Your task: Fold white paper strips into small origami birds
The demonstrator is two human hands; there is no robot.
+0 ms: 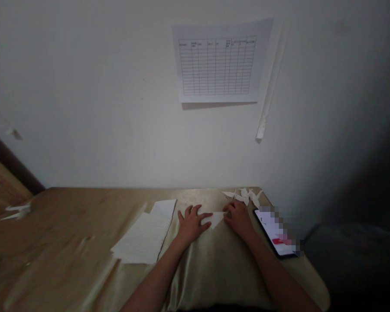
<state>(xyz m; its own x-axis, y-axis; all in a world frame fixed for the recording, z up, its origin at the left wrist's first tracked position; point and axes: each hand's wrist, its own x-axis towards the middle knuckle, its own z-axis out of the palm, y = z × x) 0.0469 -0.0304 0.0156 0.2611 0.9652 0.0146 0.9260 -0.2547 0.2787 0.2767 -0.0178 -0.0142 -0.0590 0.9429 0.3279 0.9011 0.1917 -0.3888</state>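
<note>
A small white piece of folded paper (217, 219), roughly triangular with its point toward me, lies on the cloth-covered table between my two hands. My left hand (191, 223) is at its left edge. The fingers are spread apart, and the tips of the thumb and index finger reach the paper or come very close to it. On the opposite side, my right hand (238, 216) has bent fingers, with the fingertips closed on the paper's right end. Just beyond the right hand sit several folded white paper pieces (243, 196) with pointed ends.
A stack of lined paper sheets (144, 238) lies left of my left forearm. To the right, a phone (276, 234) with a lit screen rests near the table's edge. The wall behind carries a printed table sheet (217, 65). Paper scraps (17, 211) lie at far left.
</note>
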